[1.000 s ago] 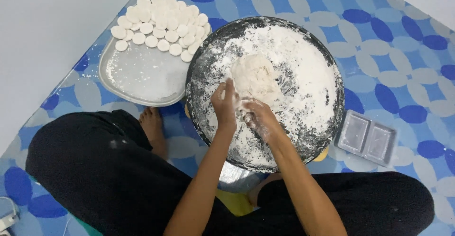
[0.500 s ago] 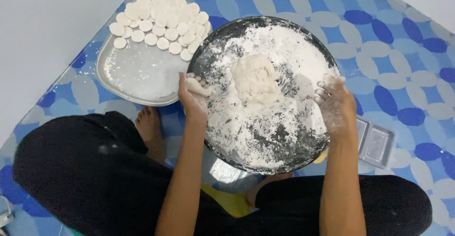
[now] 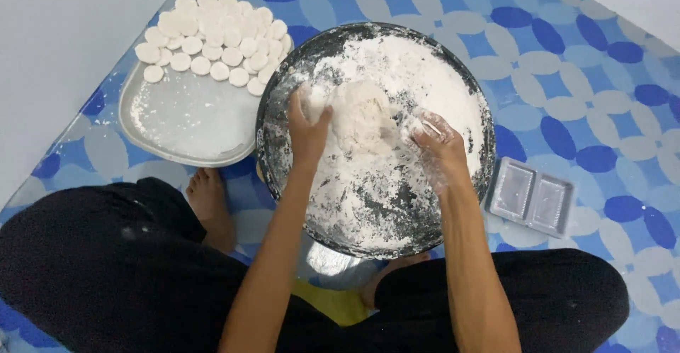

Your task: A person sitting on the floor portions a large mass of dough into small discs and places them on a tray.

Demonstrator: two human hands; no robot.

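Floor mat (image 3: 567, 62) patterned in blue and pale ovals, silver tray (image 3: 177, 122) resting on it at the left; clear two-pocket plastic container (image 3: 531, 197) lying at the right; a bare foot (image 3: 211, 204) planted just below the tray

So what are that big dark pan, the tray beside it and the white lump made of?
The round pan looks like dark metal, with a dull sheen under the flour. The tray seems to be pale metal, smooth and faintly shiny. The lump looks like soft, matt white dough, ragged at its edges.
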